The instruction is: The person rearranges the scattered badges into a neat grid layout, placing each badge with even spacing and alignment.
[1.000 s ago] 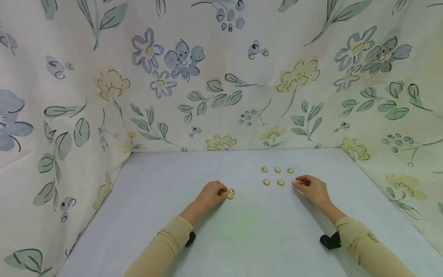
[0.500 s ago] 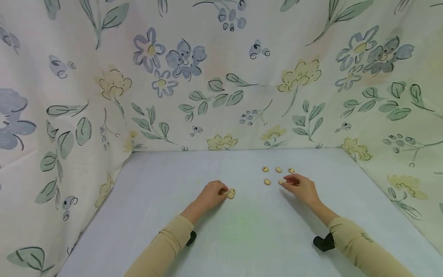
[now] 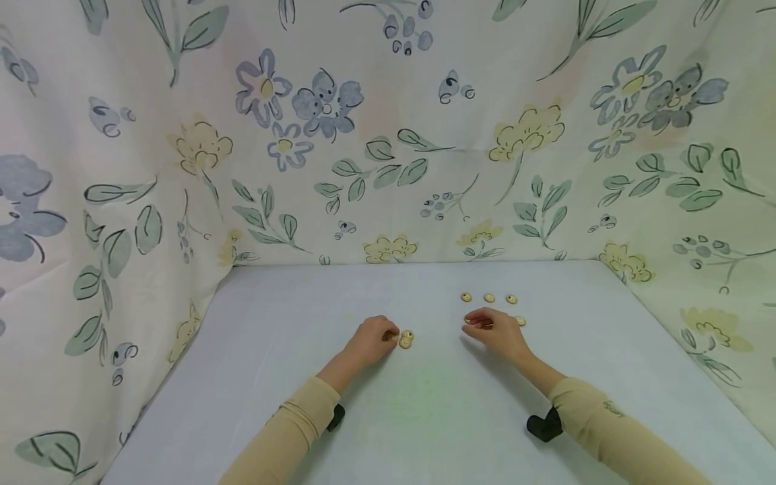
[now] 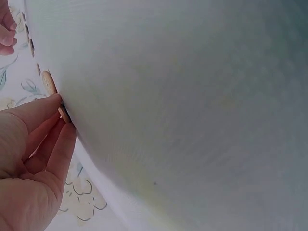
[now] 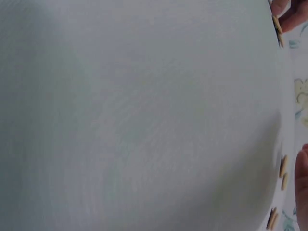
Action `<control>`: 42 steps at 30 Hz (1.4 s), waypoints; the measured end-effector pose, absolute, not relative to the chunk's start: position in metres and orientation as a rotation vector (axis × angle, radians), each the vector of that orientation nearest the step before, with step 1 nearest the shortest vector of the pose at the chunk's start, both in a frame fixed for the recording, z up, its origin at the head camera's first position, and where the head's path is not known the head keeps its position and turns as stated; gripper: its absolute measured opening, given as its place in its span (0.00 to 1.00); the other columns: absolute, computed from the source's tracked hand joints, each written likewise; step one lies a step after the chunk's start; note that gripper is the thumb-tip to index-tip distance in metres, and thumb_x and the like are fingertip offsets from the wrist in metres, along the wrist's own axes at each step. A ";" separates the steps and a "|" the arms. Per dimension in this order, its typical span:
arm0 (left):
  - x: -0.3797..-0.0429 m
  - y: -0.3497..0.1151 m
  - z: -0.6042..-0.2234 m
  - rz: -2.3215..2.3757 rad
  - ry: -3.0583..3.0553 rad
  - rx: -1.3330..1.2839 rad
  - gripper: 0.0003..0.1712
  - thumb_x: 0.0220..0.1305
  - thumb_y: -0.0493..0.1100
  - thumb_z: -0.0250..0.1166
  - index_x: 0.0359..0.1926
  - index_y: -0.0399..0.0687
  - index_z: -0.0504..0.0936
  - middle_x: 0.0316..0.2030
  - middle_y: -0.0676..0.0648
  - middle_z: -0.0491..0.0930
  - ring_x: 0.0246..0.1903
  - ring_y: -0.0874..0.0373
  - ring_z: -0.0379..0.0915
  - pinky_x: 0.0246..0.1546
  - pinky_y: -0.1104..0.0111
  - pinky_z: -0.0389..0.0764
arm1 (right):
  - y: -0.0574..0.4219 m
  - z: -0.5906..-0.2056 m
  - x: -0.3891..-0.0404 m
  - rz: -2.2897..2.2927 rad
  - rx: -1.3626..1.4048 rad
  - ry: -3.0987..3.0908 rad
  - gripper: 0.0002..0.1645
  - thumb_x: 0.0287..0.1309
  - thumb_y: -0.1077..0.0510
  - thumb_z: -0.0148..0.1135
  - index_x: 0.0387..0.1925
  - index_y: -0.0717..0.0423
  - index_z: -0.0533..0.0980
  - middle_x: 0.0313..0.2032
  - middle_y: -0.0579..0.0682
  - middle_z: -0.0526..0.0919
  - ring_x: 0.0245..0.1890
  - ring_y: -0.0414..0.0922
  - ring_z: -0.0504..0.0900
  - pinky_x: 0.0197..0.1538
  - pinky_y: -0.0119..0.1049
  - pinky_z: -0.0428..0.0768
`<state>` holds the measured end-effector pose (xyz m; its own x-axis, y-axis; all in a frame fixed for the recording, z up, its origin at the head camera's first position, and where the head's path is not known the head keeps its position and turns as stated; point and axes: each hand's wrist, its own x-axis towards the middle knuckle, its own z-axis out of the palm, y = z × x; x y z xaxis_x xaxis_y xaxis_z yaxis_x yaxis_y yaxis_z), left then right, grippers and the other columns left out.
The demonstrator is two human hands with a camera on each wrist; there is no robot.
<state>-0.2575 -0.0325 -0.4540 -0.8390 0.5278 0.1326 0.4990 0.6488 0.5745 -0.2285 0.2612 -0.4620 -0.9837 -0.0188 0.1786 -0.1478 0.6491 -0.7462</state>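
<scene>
My left hand (image 3: 368,340) rests low on the table at centre-left. It pinches a small round wooden disc (image 4: 64,113), button-like, between thumb and finger. Right beside those fingertips two more discs (image 3: 405,343) overlap on the table. Over the front row of discs my right hand (image 3: 496,330) hovers with fingers loosely extended, thumb and forefinger apart, fingertips at the row's leftmost disc (image 3: 467,319). The row's right disc (image 3: 521,321) shows past the knuckles; its middle one is hidden behind the hand. In the right wrist view the right hand (image 5: 301,190) shows only at the edge.
Behind the right hand, three discs (image 3: 488,298) lie in a back row. The white table (image 3: 291,303) ends against a floral cloth (image 3: 388,135) that hangs behind and along both sides. Dark straps (image 3: 545,424) sit at the wrists.
My right hand has moved left along the front row, from its right disc past the middle one to its left disc. The left hand stays in place with its disc.
</scene>
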 end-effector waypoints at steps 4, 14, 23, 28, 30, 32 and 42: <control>-0.258 -0.033 -0.454 0.960 2.810 0.839 0.08 0.61 0.33 0.66 0.42 0.37 0.85 0.34 0.46 0.78 0.35 0.54 0.74 0.38 0.63 0.76 | 0.246 -0.465 -0.232 1.280 0.182 -2.708 0.15 0.53 0.55 0.73 0.41 0.57 0.83 0.31 0.45 0.83 0.35 0.43 0.80 0.38 0.31 0.79; -0.259 -0.032 -0.453 0.975 2.810 0.854 0.08 0.61 0.32 0.66 0.41 0.36 0.85 0.34 0.45 0.79 0.35 0.53 0.74 0.38 0.63 0.77 | 0.207 -0.468 -0.235 1.352 0.319 -2.714 0.13 0.52 0.56 0.74 0.39 0.57 0.83 0.29 0.43 0.82 0.32 0.40 0.79 0.40 0.31 0.79; -0.260 -0.033 -0.453 0.948 2.813 0.861 0.07 0.60 0.32 0.66 0.40 0.36 0.85 0.32 0.45 0.78 0.34 0.53 0.74 0.37 0.65 0.76 | 0.182 -0.471 -0.235 1.360 0.446 -2.715 0.13 0.50 0.57 0.75 0.38 0.57 0.83 0.30 0.45 0.82 0.32 0.39 0.78 0.38 0.31 0.78; -0.260 -0.033 -0.453 0.952 2.817 0.872 0.07 0.59 0.31 0.66 0.40 0.35 0.85 0.32 0.44 0.79 0.34 0.53 0.75 0.37 0.65 0.76 | 0.173 -0.473 -0.235 1.322 0.515 -2.707 0.13 0.49 0.58 0.75 0.38 0.58 0.83 0.30 0.47 0.82 0.30 0.40 0.77 0.35 0.30 0.77; -0.260 -0.033 -0.453 0.958 2.814 0.873 0.08 0.58 0.31 0.66 0.40 0.35 0.85 0.32 0.44 0.79 0.34 0.53 0.74 0.37 0.65 0.76 | 0.171 -0.475 -0.235 1.299 0.534 -2.703 0.13 0.49 0.58 0.75 0.37 0.57 0.83 0.30 0.47 0.82 0.30 0.40 0.77 0.35 0.30 0.76; -0.260 -0.033 -0.453 0.962 2.812 0.874 0.08 0.58 0.31 0.67 0.39 0.35 0.85 0.32 0.44 0.79 0.33 0.53 0.74 0.36 0.65 0.76 | 0.169 -0.477 -0.236 1.281 0.553 -2.697 0.13 0.49 0.58 0.75 0.37 0.57 0.83 0.30 0.46 0.82 0.30 0.40 0.77 0.35 0.30 0.76; -0.261 -0.034 -0.455 0.948 2.820 0.882 0.07 0.58 0.32 0.67 0.39 0.35 0.85 0.31 0.45 0.78 0.33 0.55 0.74 0.36 0.65 0.76 | 0.161 -0.479 -0.239 1.223 0.564 -2.704 0.13 0.48 0.58 0.76 0.36 0.56 0.83 0.28 0.44 0.80 0.30 0.40 0.75 0.34 0.30 0.75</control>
